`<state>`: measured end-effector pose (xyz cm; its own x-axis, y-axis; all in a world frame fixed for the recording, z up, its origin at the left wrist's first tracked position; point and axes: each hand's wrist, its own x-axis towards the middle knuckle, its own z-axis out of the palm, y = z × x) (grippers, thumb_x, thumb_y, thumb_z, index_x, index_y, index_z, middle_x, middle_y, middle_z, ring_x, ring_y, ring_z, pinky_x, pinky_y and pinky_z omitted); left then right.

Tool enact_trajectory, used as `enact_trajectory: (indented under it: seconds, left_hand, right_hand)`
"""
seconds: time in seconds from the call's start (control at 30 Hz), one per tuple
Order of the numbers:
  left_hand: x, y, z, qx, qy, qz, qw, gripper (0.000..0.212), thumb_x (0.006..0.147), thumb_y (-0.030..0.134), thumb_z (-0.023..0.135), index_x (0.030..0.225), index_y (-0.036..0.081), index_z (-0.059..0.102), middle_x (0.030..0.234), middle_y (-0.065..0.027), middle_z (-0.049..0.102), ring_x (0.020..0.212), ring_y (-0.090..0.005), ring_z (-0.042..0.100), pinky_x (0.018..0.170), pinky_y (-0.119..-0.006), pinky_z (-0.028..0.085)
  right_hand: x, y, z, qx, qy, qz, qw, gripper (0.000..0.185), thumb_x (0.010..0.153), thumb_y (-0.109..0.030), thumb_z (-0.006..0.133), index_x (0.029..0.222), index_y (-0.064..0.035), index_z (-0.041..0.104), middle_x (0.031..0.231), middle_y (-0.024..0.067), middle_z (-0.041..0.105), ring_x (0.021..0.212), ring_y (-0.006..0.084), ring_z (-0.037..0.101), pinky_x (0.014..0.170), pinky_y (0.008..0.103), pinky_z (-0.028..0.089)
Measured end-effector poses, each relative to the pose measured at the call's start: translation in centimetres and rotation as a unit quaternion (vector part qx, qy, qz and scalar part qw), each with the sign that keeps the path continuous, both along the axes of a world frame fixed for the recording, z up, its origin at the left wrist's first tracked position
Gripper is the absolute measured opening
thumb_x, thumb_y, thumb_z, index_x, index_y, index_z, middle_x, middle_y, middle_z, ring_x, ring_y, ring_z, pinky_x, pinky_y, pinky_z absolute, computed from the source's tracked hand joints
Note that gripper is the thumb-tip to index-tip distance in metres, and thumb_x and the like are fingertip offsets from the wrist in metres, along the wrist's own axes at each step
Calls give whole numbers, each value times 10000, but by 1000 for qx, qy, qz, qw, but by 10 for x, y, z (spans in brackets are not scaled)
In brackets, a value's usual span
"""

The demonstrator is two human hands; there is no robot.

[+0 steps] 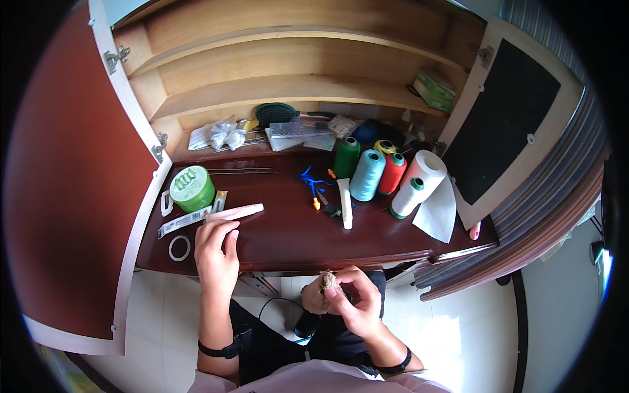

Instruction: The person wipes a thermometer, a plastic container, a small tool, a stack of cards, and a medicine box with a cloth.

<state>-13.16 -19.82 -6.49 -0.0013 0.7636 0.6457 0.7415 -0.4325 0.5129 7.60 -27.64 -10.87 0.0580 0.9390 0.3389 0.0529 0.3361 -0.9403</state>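
Over the left front of the dark red desktop (pixel 290 240) is my left hand (pixel 216 250), fingers bent and nothing visible between thumb and forefinger. Just beyond its knuckles lies a pale pink tube (pixel 241 212); whether the hand touches it I cannot tell. A roll of white tape (pixel 179 248) rests to the left of that hand. My right hand (pixel 361 302) pinches a tan, rough-looking object (pixel 314 297) with a frayed top, held above my lap in front of the desk edge. My fingers cover part of it, and its exact kind is unclear.
A green tub (pixel 192 189) stands at left. Thread cones, including a light blue one (pixel 367 175), and a white roll (pixel 427 169) crowd the right. A white tube (pixel 345 204) and blue cord (pixel 312 181) lie mid-desk. Cabinet doors (pixel 73 172) flank both sides.
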Motion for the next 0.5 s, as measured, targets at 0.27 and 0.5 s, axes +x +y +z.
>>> enact_trajectory:
  seconds: [0.27, 0.5]
  left_hand:
    - [10, 9, 27, -8, -7, -40, 999, 143, 735, 49, 572, 874, 16, 583, 864, -98, 522, 815, -239, 513, 728, -304, 416]
    - [58, 11, 86, -111, -27, -241, 964, 111, 751, 41, 574, 851, -7, 584, 796, -79, 542, 699, -153, 538, 615, -232, 446]
  right_hand:
    - [34, -8, 6, 9, 33, 15, 999, 123, 752, -44, 574, 837, 17, 510, 788, 53, 497, 686, 98, 470, 613, 199, 379]
    - [58, -22, 2, 40, 57, 16, 997, 100, 737, -27, 575, 808, 24, 526, 776, 79, 514, 697, 140, 496, 638, 230, 401]
